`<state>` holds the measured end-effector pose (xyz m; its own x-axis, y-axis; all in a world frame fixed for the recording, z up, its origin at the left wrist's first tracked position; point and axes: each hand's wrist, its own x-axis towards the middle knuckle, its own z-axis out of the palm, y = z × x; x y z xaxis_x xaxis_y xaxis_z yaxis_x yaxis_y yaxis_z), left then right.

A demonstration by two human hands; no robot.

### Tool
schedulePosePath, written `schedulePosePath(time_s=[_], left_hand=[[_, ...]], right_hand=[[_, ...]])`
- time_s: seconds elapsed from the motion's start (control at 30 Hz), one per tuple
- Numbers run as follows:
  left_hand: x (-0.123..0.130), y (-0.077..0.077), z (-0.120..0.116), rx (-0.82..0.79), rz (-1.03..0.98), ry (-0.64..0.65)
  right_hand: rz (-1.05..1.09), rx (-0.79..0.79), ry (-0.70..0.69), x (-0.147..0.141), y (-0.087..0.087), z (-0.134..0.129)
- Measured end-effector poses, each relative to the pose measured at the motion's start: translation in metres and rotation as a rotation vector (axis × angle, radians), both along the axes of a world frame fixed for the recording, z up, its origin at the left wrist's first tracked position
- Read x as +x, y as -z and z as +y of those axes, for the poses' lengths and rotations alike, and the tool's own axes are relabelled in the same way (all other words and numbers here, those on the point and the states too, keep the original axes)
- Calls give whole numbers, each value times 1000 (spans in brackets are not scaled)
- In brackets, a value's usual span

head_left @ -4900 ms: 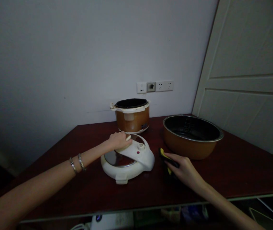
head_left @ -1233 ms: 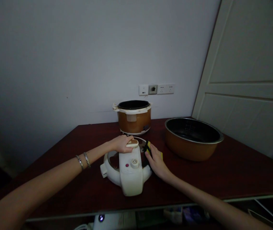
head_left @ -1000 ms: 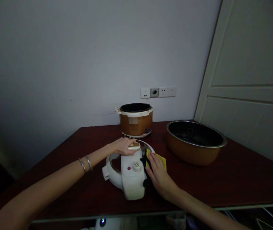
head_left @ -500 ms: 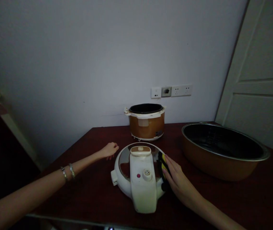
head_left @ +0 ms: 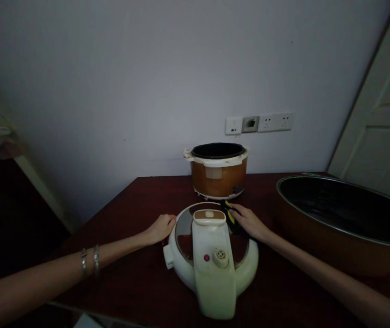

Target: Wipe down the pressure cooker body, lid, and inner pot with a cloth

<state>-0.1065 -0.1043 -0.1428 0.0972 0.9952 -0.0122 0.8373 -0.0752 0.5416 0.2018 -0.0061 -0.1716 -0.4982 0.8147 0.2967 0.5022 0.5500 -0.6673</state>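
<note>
A round white pressure cooker lid [head_left: 213, 264] with a shiny top lies on the dark red table, its broad handle pointing toward me. At its left rim, my left hand [head_left: 162, 229] is closed with the fingers curled against the edge; two silver bangles circle that wrist. My right hand [head_left: 249, 222] presses a black and yellow cloth [head_left: 229, 213] onto the lid's far right part, the fingers closed on it. The underside of the lid is hidden.
Behind the lid, near the wall, stands the brown cooker body [head_left: 219, 177] with its dark inside showing. A large brown inner pot [head_left: 331, 237] with a metal rim is at the right. Wall sockets [head_left: 275, 122] sit above the table [head_left: 119, 207].
My right hand has slid the cloth from the lid's right side to its far edge. My left hand has come against the left rim. The view has shifted slightly.
</note>
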Motion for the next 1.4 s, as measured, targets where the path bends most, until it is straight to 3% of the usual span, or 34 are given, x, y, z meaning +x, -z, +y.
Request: schedulePosePath(time_s=[0.27,0.6,0.7,0.83,0.93,1.03,1.13,1.4], left_hand=[[6,2,-2,81,128,-43],[9,3,-1,52,137,-64],[6,-1,-11,30,56,-90],[3,-7,-41,9,-18,-229],[8,-5,-67,-298,-179,-348],[13,3,-84,-576,-533,-361],[16,11,-90,-545,-774,-334],[20,7,-90,-500,-859,-419]], right_hand=[[-273,27,-219,-52,-24,58],[-549,45,-534,-151,-52,50],[-596,57,-608,-162,-56,49],[-656,64,-647,-161,-60,51],[-701,63,-633,-164,-64,51],[-746,58,-612,-170,-69,46],[-789,51,-643,-178,-75,35],[-826,179,-745,-187,-82,-15]])
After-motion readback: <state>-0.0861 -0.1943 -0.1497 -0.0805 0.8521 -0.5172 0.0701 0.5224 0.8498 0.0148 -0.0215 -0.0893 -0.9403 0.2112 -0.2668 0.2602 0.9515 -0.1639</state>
